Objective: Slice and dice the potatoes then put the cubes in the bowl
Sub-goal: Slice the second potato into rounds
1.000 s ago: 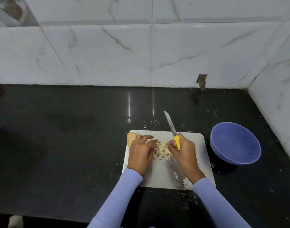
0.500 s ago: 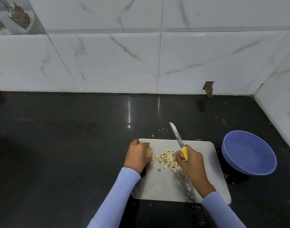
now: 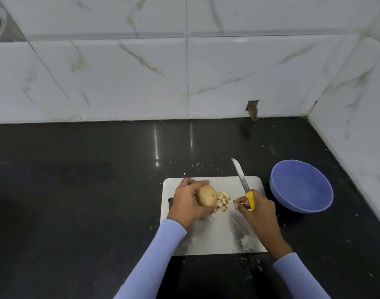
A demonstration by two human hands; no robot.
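Note:
A white cutting board lies on the black counter in front of me. My left hand grips a whole brown potato just over the board's left part. A small heap of pale potato cubes lies on the board right beside that potato. My right hand holds a knife by its yellow handle, blade pointing away from me, to the right of the cubes. An empty blue bowl stands on the counter to the right of the board.
The black counter runs wide to the left and back. White marble-look tile walls close it off behind and on the right, near the bowl. Small potato scraps dot the counter around the board.
My left hand left the cube heap, took the whole potato from the board's left edge and brought it next to the cubes. The right hand with the knife drew slightly right.

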